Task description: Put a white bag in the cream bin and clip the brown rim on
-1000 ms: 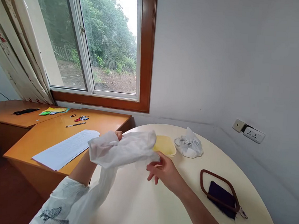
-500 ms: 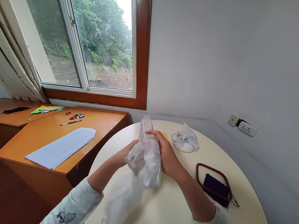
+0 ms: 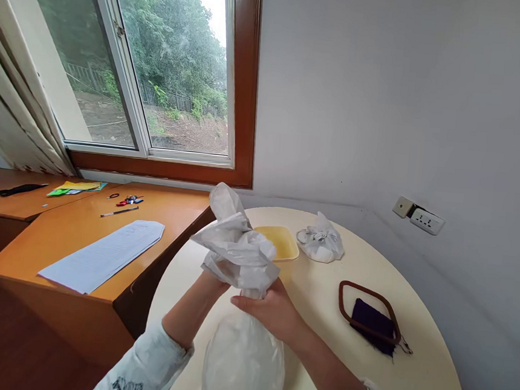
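Note:
A white translucent plastic bag (image 3: 245,363) bulges below my hands, its lower part puffed out over the round table. Around its narrowed neck, my right hand (image 3: 271,308) is closed, the thumb lying across the front. The crumpled top of the bag flares upward and covers most of my left hand (image 3: 213,282). That hand is up against the bag's upper part, but its fingers are hidden. Just behind the bag top stands a pale yellow plastic container (image 3: 285,246), partly covered by it.
On the round table (image 3: 322,322) sit a knotted white plastic bag (image 3: 322,240) at the back and a brown rounded frame (image 3: 370,291) with dark purple cloth (image 3: 372,323) to the right. The wooden desk at left holds papers (image 3: 104,254), a pen (image 3: 119,212) and keys (image 3: 129,200).
The bag's loose lower part has swelled into a rounded shape below my hands. Its top is now spread and crumpled above them. My right hand has moved down, and more of the yellow container shows.

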The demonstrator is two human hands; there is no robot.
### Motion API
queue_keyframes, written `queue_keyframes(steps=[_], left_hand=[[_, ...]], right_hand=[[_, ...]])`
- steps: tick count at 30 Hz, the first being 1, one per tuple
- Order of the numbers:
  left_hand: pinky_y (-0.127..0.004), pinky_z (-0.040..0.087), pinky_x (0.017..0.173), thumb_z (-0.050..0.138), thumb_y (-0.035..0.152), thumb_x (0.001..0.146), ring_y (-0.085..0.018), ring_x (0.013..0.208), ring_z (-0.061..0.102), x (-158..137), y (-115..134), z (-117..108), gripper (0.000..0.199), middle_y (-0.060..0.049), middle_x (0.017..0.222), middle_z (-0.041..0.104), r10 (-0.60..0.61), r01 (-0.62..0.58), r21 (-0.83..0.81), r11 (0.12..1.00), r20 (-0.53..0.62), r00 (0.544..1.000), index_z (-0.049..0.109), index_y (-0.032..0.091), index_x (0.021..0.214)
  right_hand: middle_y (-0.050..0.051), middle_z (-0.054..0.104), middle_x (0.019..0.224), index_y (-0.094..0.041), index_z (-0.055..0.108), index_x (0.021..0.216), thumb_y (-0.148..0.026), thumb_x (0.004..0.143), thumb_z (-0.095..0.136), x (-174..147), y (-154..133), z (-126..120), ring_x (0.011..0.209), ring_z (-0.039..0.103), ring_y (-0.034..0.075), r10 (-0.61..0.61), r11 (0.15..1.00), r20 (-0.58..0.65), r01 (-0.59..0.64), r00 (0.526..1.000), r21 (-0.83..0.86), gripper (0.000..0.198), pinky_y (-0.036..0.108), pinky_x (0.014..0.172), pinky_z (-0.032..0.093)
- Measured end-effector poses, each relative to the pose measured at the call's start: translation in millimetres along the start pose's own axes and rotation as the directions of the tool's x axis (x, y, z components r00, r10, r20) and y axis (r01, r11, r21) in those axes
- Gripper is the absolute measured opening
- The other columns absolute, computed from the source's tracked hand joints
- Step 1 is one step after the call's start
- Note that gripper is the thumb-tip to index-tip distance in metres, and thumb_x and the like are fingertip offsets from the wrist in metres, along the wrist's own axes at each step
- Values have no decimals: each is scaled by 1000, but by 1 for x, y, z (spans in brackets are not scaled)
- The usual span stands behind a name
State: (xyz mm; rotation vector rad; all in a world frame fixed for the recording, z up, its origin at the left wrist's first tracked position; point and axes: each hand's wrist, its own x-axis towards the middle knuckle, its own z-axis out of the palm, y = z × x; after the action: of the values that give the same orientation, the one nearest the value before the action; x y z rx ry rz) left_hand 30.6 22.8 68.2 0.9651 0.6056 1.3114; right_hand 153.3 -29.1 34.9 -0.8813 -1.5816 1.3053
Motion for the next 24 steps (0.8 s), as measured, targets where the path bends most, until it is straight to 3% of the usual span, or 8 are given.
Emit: queue_keyframes(steps=[2, 4, 8, 11, 15, 19, 24], left_hand=[[-32, 47, 63, 67, 46, 53, -21, 75, 58, -1, 2, 2, 38, -1, 79, 59, 49, -48, -30, 998, 14, 999, 55, 23, 80], [-34, 47, 62, 62, 46, 59, -23, 76, 58, -1, 5, 0, 33, -4, 83, 60, 54, -54, -67, 996, 7, 998, 54, 21, 80], [-31, 45, 53, 57, 36, 68, -18, 60, 55, 1, 10, -10, 18, -1, 68, 57, -6, -19, -201, 979, -122, 993, 51, 20, 74], [-24, 40, 45, 55, 28, 69, -11, 46, 45, 2, 12, -16, 12, 2, 54, 47, -58, 25, -324, 946, -91, 994, 47, 19, 69], [-19, 33, 38, 53, 20, 69, -7, 39, 37, 2, 11, -17, 14, 4, 49, 37, -108, 95, -377, 921, -13, 994, 41, 18, 63], [-18, 31, 37, 51, 19, 72, -7, 38, 37, 1, 10, -18, 18, 6, 49, 34, -119, 101, -401, 910, -20, 993, 36, 19, 62], [-18, 30, 37, 55, 26, 71, -7, 37, 33, 2, 8, -33, 23, 7, 48, 30, -78, 93, -419, 903, 52, 996, 36, 19, 60]], right_hand=[[1, 60, 78, -21, 62, 98, -29, 74, 59, -2, 7, -6, 67, 53, 13, 137, 981, 32, -131, 990, -144, 25, 24, 56, 42], [-1, 55, 67, -19, 65, 91, -31, 79, 51, -6, 13, -15, 56, 47, 10, 252, 938, 59, -229, 966, -261, 22, 21, 48, 36], [0, 56, 68, -20, 66, 88, -26, 79, 47, -18, 24, -33, 56, 48, 10, 301, 876, 64, -249, 951, -413, 22, 19, 47, 33], [0, 59, 69, -20, 65, 86, -23, 79, 45, -26, 33, -43, 56, 49, 11, 327, 837, 70, -254, 943, -485, 21, 19, 46, 32], [1, 55, 62, -17, 59, 66, -22, 77, 46, -32, 48, -52, 59, 48, 14, 223, 698, -14, -170, 975, -696, 18, 23, 50, 32], [4, 58, 73, -17, 58, 66, -12, 67, 51, -37, 57, -60, 79, 51, 19, 75, 516, -122, -144, 990, -845, 8, 29, 71, 38], [5, 62, 93, -19, 63, 74, 0, 58, 47, -44, 71, -73, 89, 54, 19, 36, 489, -97, -103, 995, -866, 29, 33, 88, 32]])
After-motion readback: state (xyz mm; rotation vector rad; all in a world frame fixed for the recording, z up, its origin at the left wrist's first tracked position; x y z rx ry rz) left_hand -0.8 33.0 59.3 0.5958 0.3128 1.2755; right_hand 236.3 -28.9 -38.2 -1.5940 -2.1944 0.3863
